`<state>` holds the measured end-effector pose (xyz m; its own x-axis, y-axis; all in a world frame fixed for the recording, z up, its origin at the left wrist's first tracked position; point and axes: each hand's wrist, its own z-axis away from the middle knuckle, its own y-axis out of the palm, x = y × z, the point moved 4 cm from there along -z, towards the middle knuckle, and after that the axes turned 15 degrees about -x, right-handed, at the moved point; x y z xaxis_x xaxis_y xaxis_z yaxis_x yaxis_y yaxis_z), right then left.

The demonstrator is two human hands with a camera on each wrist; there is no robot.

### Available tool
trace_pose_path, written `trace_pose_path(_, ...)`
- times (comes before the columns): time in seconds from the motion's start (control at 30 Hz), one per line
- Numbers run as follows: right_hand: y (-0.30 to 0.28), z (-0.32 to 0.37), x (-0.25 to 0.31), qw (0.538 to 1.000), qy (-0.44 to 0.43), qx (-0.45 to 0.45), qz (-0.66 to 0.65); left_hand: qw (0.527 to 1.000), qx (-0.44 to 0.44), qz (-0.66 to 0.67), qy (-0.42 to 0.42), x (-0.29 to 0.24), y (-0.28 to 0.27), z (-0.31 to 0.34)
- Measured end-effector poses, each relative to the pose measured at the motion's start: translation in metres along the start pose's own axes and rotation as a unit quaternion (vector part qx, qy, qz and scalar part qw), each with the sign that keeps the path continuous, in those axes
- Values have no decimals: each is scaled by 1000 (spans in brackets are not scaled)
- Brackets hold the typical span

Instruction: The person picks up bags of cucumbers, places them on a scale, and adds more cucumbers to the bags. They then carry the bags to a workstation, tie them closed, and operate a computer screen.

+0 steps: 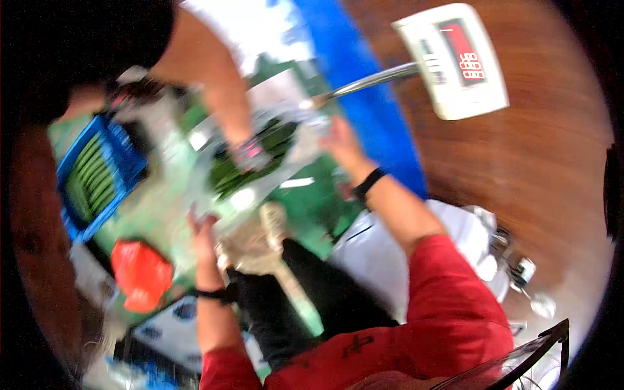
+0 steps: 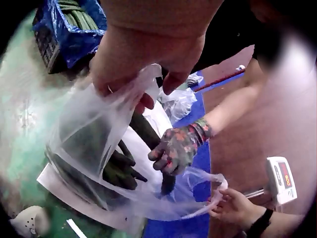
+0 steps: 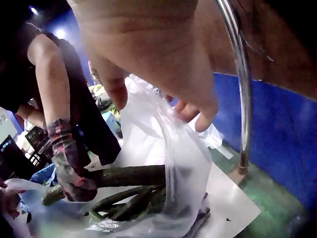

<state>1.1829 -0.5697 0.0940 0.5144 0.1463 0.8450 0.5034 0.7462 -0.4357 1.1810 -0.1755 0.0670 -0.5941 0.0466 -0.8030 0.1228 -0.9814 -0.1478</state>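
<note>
A clear plastic bag with long dark green vegetables in it lies on a white scale plate. My left hand grips one side of its mouth, fingers curled round the film. Across from it, my right hand pinches the opposite rim; in the right wrist view this hand is above the raised film. Between them, another person's hand in a flowered glove holds a thick green vegetable at the bag's mouth. The head view is blurred.
A blue-lined crate of green vegetables stands at the left, with a red bag nearer me. The scale's display rises on a metal pole at the upper right. The other person's arm reaches in from the top.
</note>
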Motion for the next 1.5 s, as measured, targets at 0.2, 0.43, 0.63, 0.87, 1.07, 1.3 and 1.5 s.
trace_pose_path(0.2,-82,114,-40,891,-134,141,411,995,-90,-12,-29,4,0,0)
trace_pose_path(0.43,-208,340,-25,493,61,604,624,989,-134,0,60,2,-16,1)
trace_pose_path(0.63,-230,401,-66,560,-44,452,693,991,-120,-17,49,4,-43,8)
trace_pose_path(0.87,-129,334,-8,701,-132,399,576,995,-35,-58,74,-19,-63,42)
trace_pose_path(1.07,5,232,38,985,160,-63,22,963,220,-70,-136,-53,-54,129)
trace_pose_path(1.3,22,258,54,868,347,-188,-301,913,394,-99,-50,-65,-4,200)
trace_pose_path(1.5,15,254,61,882,349,-113,-296,857,170,-271,404,-96,22,179)
